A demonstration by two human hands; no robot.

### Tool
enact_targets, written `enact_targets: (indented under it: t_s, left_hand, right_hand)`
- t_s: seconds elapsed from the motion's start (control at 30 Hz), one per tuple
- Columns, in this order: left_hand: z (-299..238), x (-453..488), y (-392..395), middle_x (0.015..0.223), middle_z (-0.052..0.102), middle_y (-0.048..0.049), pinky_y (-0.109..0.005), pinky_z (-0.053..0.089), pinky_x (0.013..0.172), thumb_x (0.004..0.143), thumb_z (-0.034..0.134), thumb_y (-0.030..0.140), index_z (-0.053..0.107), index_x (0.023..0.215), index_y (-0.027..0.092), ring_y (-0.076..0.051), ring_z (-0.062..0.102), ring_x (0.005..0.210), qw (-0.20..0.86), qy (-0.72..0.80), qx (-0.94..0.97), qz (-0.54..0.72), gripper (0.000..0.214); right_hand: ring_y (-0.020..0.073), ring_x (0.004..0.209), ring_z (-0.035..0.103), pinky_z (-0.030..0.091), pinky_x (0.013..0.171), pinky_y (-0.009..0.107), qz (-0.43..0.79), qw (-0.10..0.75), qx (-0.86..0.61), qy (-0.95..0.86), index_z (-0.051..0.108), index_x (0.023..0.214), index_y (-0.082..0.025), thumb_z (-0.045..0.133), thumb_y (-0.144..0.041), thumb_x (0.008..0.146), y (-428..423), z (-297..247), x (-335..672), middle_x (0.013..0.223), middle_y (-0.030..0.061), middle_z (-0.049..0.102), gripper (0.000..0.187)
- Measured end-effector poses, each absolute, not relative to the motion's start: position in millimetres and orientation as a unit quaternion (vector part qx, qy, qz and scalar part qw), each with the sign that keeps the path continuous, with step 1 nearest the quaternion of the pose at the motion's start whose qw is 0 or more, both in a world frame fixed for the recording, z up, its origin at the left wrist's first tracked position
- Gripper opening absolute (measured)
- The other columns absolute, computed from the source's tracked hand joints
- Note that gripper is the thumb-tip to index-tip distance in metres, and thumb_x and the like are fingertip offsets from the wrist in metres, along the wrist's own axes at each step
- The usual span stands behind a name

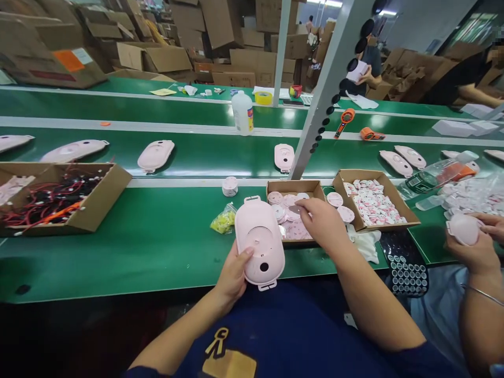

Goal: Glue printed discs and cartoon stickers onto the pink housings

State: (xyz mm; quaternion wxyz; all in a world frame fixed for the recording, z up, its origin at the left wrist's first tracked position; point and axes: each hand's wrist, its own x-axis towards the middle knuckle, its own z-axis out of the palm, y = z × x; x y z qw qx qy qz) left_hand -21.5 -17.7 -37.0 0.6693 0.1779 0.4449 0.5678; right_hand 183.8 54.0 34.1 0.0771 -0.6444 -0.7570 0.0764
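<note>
My left hand grips the lower left side of a pale pink plastic housing, oblong with a round recess, a black dot and tabs at both ends. The housing is tilted up in front of my body. Over a small cardboard box my right hand has its thumb and forefinger pinched on a greyish round disc. Round pink and white discs lie in that box. More discs rest by its right side, and a small stack stands behind the housing.
A box of wires sits at left, a box of small printed pieces at right. Beside the housing lies a bag of yellow-green bits. A metal post rises ahead. A co-worker's hands hold a pink part at right.
</note>
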Motion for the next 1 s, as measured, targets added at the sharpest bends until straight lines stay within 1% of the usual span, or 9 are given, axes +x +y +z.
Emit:
enact_targets:
  t_s: [0.07, 0.13, 0.2, 0.23, 0.3, 0.37, 0.57, 0.83, 1.0]
  left_hand:
    - [-37, -20, -16, 0.102, 0.075, -0.0087, -0.034, 0.056, 0.08, 0.059, 0.088, 0.041, 0.064, 0.122, 0.018, -0.025, 0.068, 0.091, 0.684, 0.433, 0.193, 0.554, 0.072]
    - [-38, -16, -15, 0.106, 0.075, -0.0096, -0.034, 0.055, 0.082, 0.061, 0.087, 0.04, 0.065, 0.117, 0.017, -0.025, 0.068, 0.095, 0.699, 0.416, 0.209, 0.542, 0.065]
    - [-38, -12, -15, 0.109, 0.074, -0.01, -0.034, 0.053, 0.086, 0.063, 0.086, 0.039, 0.066, 0.114, 0.017, -0.026, 0.067, 0.099, 0.717, 0.39, 0.227, 0.532, 0.059]
    - [-37, -9, -15, 0.111, 0.074, -0.0101, -0.036, 0.052, 0.089, 0.064, 0.086, 0.039, 0.067, 0.113, 0.017, -0.027, 0.067, 0.102, 0.727, 0.373, 0.236, 0.526, 0.057]
    - [-36, -6, -15, 0.116, 0.073, -0.0106, -0.039, 0.05, 0.094, 0.067, 0.084, 0.04, 0.066, 0.115, 0.018, -0.029, 0.065, 0.107, 0.745, 0.338, 0.258, 0.513, 0.057]
    - [-35, -4, -17, 0.122, 0.07, -0.0112, -0.043, 0.048, 0.097, 0.07, 0.083, 0.041, 0.064, 0.12, 0.019, -0.032, 0.063, 0.113, 0.756, 0.31, 0.283, 0.502, 0.058]
    - [-37, -4, -23, 0.128, 0.068, -0.0103, -0.042, 0.045, 0.099, 0.077, 0.077, 0.04, 0.062, 0.123, 0.02, -0.031, 0.06, 0.118, 0.751, 0.288, 0.321, 0.5, 0.052]
    - [-38, -3, -25, 0.127, 0.066, -0.011, -0.042, 0.046, 0.098, 0.073, 0.081, 0.041, 0.061, 0.125, 0.02, -0.033, 0.059, 0.117, 0.75, 0.316, 0.333, 0.477, 0.06]
    - [-36, 4, -21, 0.125, 0.068, -0.0102, -0.044, 0.041, 0.106, 0.084, 0.068, 0.052, 0.065, 0.123, 0.019, -0.031, 0.057, 0.122, 0.741, 0.309, 0.319, 0.503, 0.051]
  right_hand:
    - [0.0176, 0.097, 0.069, 0.057, 0.083, 0.031, 0.124, 0.19, -0.608, -0.761, 0.064, 0.109, -0.021, 0.045, -0.019, 0.097, 34, 37, 190, 0.107, 0.0072, 0.072, 0.022]
    - [0.0163, 0.088, 0.071, 0.059, 0.077, 0.029, 0.183, 0.35, -0.523, -0.756, 0.063, 0.098, -0.023, 0.049, -0.017, 0.094, 16, 34, 193, 0.096, 0.0042, 0.074, 0.015]
    - [0.0187, 0.098, 0.071, 0.058, 0.088, 0.035, 0.184, 0.461, -0.404, -0.769, 0.062, 0.093, -0.023, 0.053, -0.011, 0.089, 2, 27, 193, 0.096, 0.0035, 0.074, 0.015]
    - [0.0198, 0.107, 0.068, 0.053, 0.098, 0.039, 0.156, 0.471, -0.359, -0.791, 0.062, 0.093, -0.024, 0.055, -0.009, 0.088, -3, 23, 193, 0.1, 0.0033, 0.075, 0.017]
    - [0.0209, 0.12, 0.063, 0.042, 0.11, 0.044, 0.085, 0.44, -0.309, -0.839, 0.064, 0.095, -0.024, 0.058, -0.008, 0.087, -8, 16, 192, 0.106, 0.0029, 0.075, 0.018]
    - [0.0207, 0.122, 0.061, 0.035, 0.115, 0.044, 0.036, 0.398, -0.303, -0.865, 0.066, 0.096, -0.023, 0.058, -0.01, 0.089, -11, 12, 192, 0.108, 0.002, 0.076, 0.017]
    - [0.0205, 0.118, 0.061, 0.029, 0.117, 0.045, -0.049, 0.357, -0.319, -0.877, 0.068, 0.098, -0.024, 0.051, -0.016, 0.094, -18, 15, 191, 0.111, 0.0, 0.075, 0.019]
    - [0.022, 0.123, 0.058, 0.019, 0.12, 0.048, -0.049, 0.322, -0.301, -0.896, 0.067, 0.103, -0.023, 0.049, -0.015, 0.091, -22, 19, 194, 0.118, -0.0007, 0.073, 0.023]
    - [0.0267, 0.119, 0.06, 0.016, 0.118, 0.051, -0.032, 0.326, -0.369, -0.87, 0.066, 0.11, -0.021, 0.057, -0.034, 0.088, -28, 20, 183, 0.114, 0.0029, 0.074, 0.027]
